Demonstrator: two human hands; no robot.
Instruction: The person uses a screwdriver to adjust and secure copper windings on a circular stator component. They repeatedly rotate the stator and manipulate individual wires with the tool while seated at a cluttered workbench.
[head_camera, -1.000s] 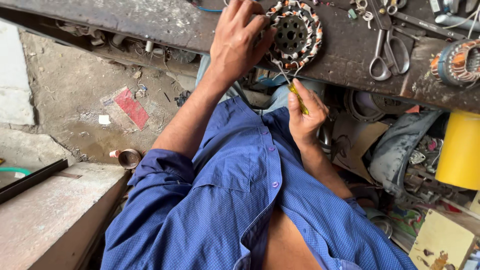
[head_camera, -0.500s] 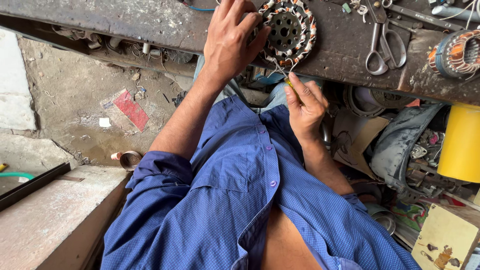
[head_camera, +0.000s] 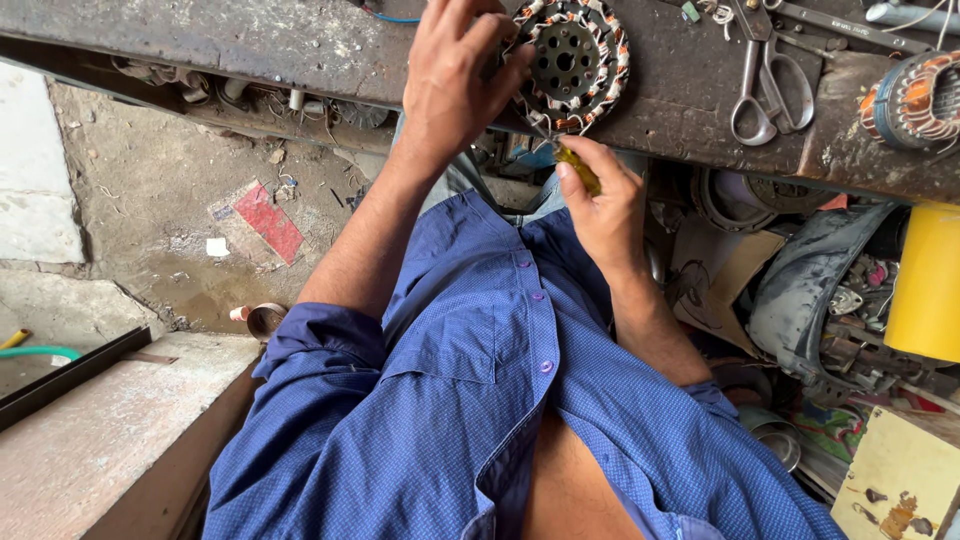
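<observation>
The left hand (head_camera: 455, 85) is stretched forward over the dark, worn bench (head_camera: 250, 40), its fingers bent and pressed on the rim of a round motor coil (head_camera: 572, 62) of copper windings around a holed metal core, lying at the bench's near edge. Just below, a yellow-handled tool (head_camera: 578, 168) is pinched in the closed fingers of the right hand (head_camera: 605, 205), its thin tip held at the coil. Steel scissors (head_camera: 768, 85) are laid nearby.

The left hand's (head_camera: 455, 85) fingertips and the stator's (head_camera: 568, 62) top are cut off by the upper frame edge. The yellow-handled tool's (head_camera: 578, 168) handle is mostly hidden inside the right hand (head_camera: 605, 205).
</observation>
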